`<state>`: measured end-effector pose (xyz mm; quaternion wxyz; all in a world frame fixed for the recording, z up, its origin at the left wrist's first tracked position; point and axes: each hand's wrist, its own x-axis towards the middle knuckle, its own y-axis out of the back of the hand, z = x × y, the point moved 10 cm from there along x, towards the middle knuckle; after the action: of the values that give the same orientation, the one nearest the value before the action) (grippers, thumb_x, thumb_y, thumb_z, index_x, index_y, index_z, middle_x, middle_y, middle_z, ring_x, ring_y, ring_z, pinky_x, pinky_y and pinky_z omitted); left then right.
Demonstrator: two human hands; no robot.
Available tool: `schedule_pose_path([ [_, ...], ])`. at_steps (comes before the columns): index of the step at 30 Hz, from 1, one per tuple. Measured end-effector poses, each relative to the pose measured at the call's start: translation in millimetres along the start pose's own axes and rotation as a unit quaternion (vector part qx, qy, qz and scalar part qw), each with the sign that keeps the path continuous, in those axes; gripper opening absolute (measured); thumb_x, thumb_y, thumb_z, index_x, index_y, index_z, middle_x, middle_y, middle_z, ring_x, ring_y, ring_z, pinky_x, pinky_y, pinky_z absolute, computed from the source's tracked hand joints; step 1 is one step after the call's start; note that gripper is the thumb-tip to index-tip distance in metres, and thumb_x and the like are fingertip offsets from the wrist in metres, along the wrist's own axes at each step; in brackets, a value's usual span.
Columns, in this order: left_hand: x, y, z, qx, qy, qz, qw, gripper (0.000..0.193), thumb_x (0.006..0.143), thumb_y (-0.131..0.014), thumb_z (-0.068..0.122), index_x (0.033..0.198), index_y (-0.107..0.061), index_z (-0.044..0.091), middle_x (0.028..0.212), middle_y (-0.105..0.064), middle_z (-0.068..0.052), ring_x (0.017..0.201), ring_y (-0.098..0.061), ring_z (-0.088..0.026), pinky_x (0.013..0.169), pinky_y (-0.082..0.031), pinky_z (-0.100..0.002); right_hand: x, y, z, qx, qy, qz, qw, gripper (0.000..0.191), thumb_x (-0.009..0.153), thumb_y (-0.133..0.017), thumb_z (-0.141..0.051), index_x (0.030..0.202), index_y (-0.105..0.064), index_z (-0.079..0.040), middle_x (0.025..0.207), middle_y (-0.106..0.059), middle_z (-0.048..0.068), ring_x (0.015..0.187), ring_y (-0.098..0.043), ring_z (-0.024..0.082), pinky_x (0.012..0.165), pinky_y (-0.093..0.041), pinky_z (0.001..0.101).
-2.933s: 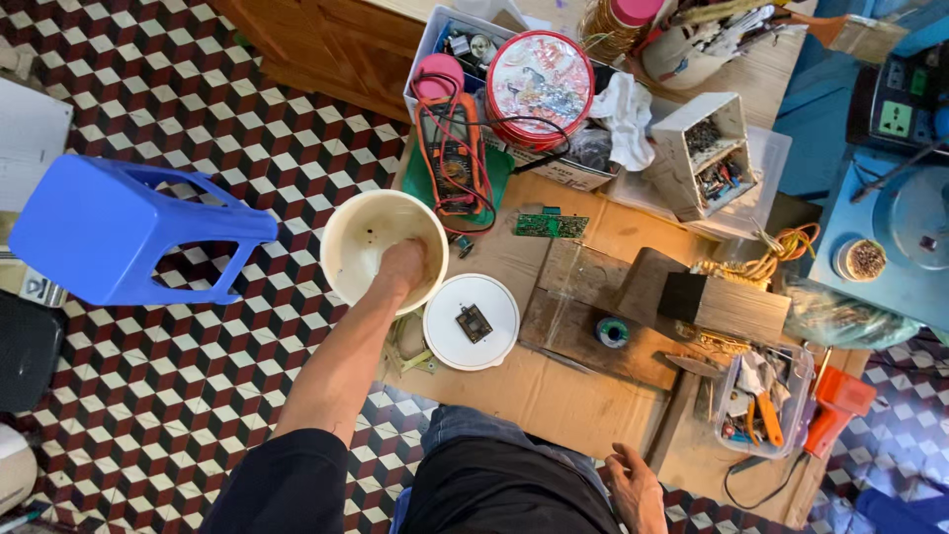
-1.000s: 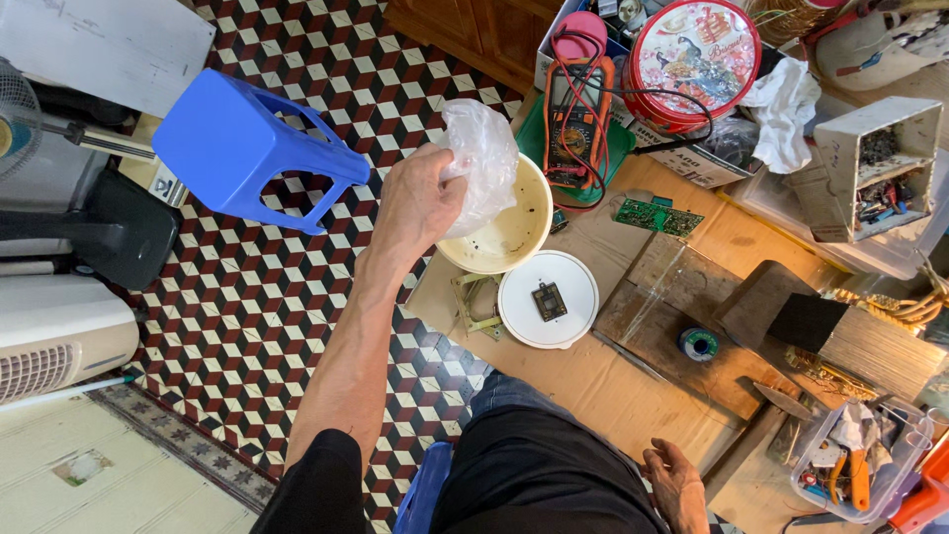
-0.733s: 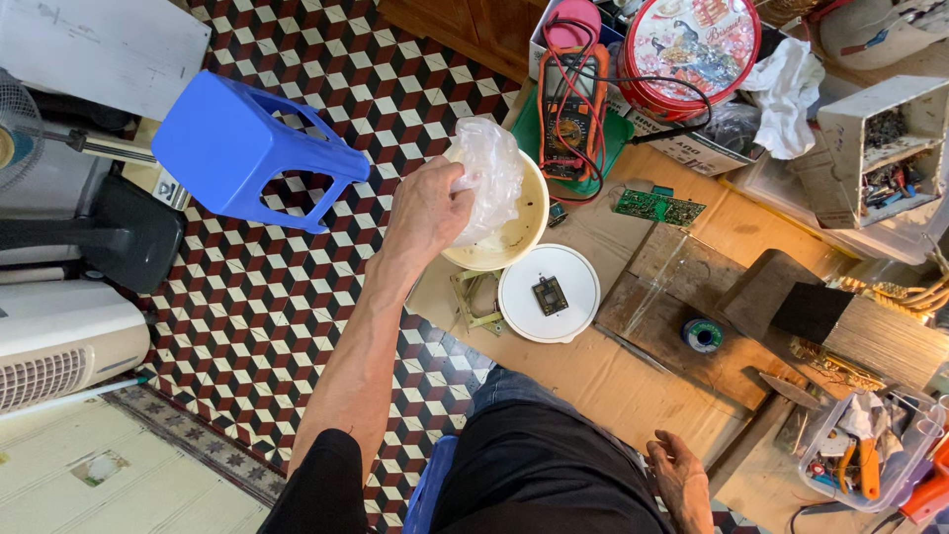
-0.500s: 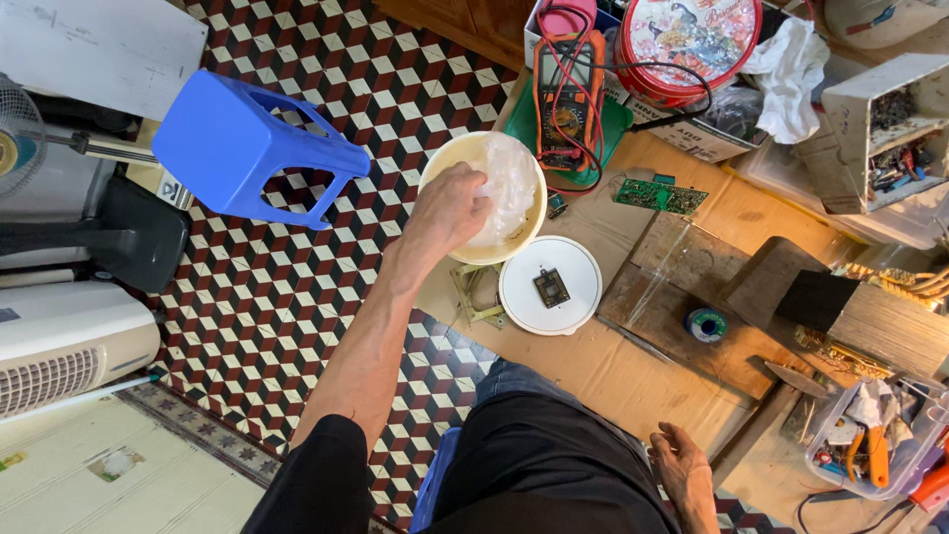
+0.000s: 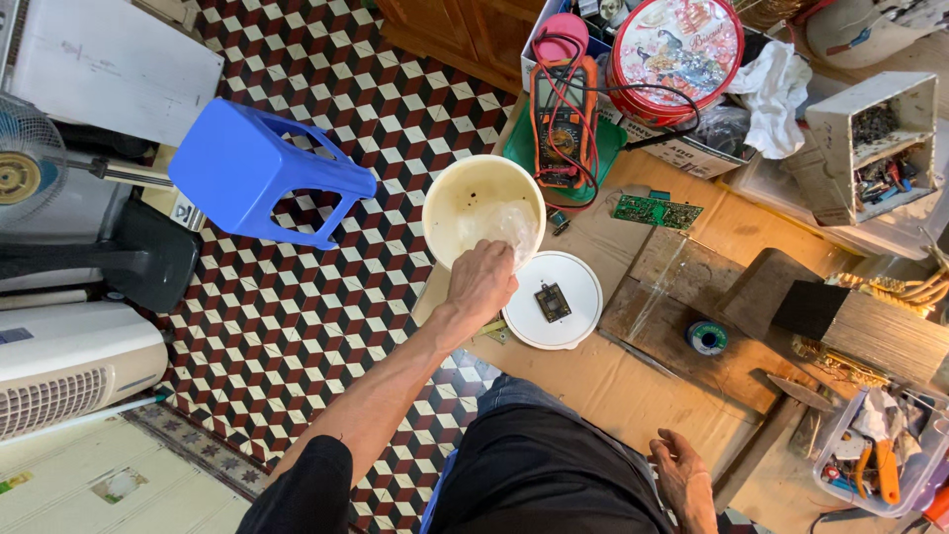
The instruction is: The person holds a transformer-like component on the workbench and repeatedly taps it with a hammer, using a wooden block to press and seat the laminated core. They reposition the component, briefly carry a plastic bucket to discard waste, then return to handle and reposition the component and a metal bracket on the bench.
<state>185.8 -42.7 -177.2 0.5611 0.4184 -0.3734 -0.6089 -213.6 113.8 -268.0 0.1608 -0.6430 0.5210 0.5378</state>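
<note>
Left hand [image 5: 481, 284] has come down from above into the cream bucket [image 5: 482, 210], fingers closed on crumpled clear plastic bag [image 5: 499, 225], bucket beside white round lid [image 5: 553, 300] on cardboard at the floor's edge, right hand [image 5: 682, 478] resting loosely open on the thigh.

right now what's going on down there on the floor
A person seated over a cardboard work mat reaches the left hand into a cream plastic bucket, pressing a clear plastic bag down inside it. The right hand rests idle by the knee. Beside the bucket lie a white round lid bearing a small black part, and a multimeter.
</note>
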Motion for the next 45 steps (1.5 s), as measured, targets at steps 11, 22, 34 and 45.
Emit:
schedule_pose_path([
  [11, -39, 14, 27, 0.101, -0.052, -0.005, 0.993, 0.030, 0.074, -0.072, 0.004, 0.104, -0.071, 0.001, 0.102, -0.065, -0.007, 0.100, -0.058, -0.025, 0.079, -0.045, -0.040, -7, -14, -9, -0.041, 0.036, -0.004, 0.999, 0.049, 0.096, -0.060, -0.028, 0.140, -0.060, -0.005, 0.117, -0.076, 0.016, 0.102, -0.075, 0.026, 0.072, -0.060, 0.0406],
  [22, -86, 149, 67, 0.089, -0.004, 0.088, 0.992, 0.028, 0.074, -0.071, 0.000, 0.102, -0.072, 0.000, 0.101, -0.065, -0.009, 0.099, -0.057, -0.027, 0.079, -0.043, -0.043, -21, -30, -27, -0.077, 0.138, 0.030, 0.987, 0.045, 0.095, -0.062, -0.026, 0.136, -0.063, -0.007, 0.113, -0.078, 0.013, 0.101, -0.076, 0.025, 0.078, -0.062, 0.0362],
  [34, -330, 128, 365, -0.022, -0.463, -0.075, 0.883, 0.019, 0.060, -0.070, 0.009, 0.078, -0.070, 0.004, 0.088, -0.065, -0.008, 0.089, -0.060, -0.028, 0.068, -0.045, -0.042, -429, 106, 56, 0.101, 0.453, 0.455, 0.760, 0.034, 0.092, -0.069, -0.007, 0.125, -0.064, -0.001, 0.134, -0.066, 0.015, 0.097, -0.075, 0.022, 0.080, -0.062, 0.0321],
  [45, -596, 14, 581, -0.008, -0.736, -0.194, 0.648, 0.010, 0.068, -0.071, 0.011, 0.077, -0.070, 0.007, 0.083, -0.065, -0.005, 0.093, -0.061, -0.025, 0.079, -0.047, -0.040, -588, 110, 346, -0.076, 0.161, 0.387, 0.905, 0.057, 0.083, -0.079, -0.025, 0.135, -0.060, -0.010, 0.135, -0.063, 0.004, 0.078, -0.070, 0.024, 0.069, -0.057, 0.0358],
])
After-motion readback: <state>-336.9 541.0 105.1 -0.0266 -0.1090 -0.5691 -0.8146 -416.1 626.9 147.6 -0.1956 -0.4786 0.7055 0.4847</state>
